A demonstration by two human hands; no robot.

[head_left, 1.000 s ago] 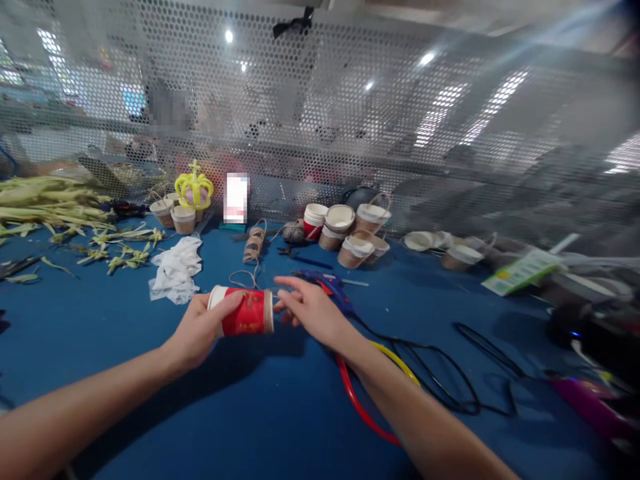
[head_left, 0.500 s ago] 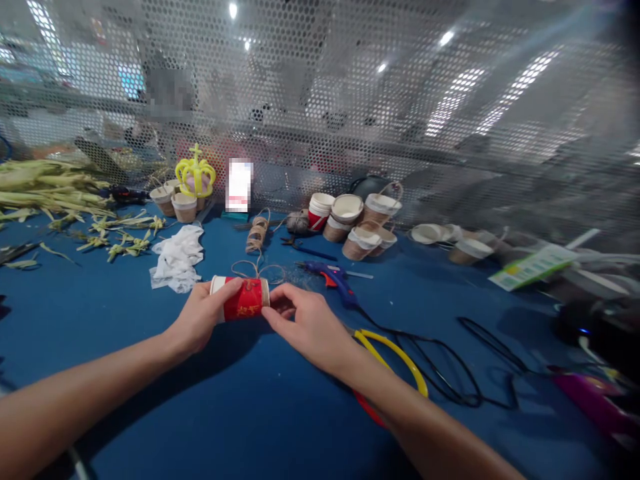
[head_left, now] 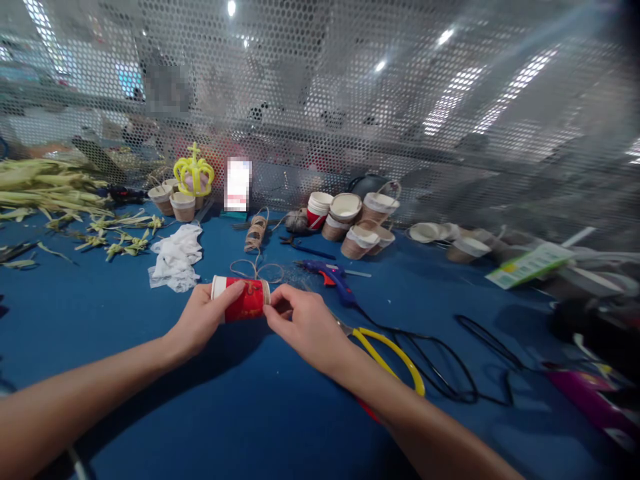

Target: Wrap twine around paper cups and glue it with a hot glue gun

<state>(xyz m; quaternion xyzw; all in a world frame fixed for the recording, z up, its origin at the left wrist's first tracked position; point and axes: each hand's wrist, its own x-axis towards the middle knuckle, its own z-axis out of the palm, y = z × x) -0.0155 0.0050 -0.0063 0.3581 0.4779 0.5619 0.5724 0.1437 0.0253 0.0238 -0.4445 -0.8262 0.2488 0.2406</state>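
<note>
A red paper cup point(head_left: 245, 303) with gold markings lies sideways above the table, its white rim to the left. My left hand point(head_left: 203, 319) is closed around the rim end, thumb across the red side. At the opposite end, a thin band of twine point(head_left: 267, 294) circles the cup. My right hand point(head_left: 305, 325) pinches at this band with thumb and forefinger; its other fingers are curled and partly hidden. Loose loops of twine lie just behind the cup, leading towards a wound twine bundle point(head_left: 255, 233).
A blue glue gun point(head_left: 340, 283) with a black cable and yellow-handled scissors point(head_left: 395, 353) lie by my right arm. Twine-wrapped cups point(head_left: 357, 241) stand at the back. Crumpled white cloth point(head_left: 177, 257) and dry husks point(head_left: 45, 180) are at left. A perforated metal screen point(head_left: 300, 87) rises behind.
The cup has turned slightly about its length, so its gold markings sit differently. Both hands stay on it in nearly the same place.
</note>
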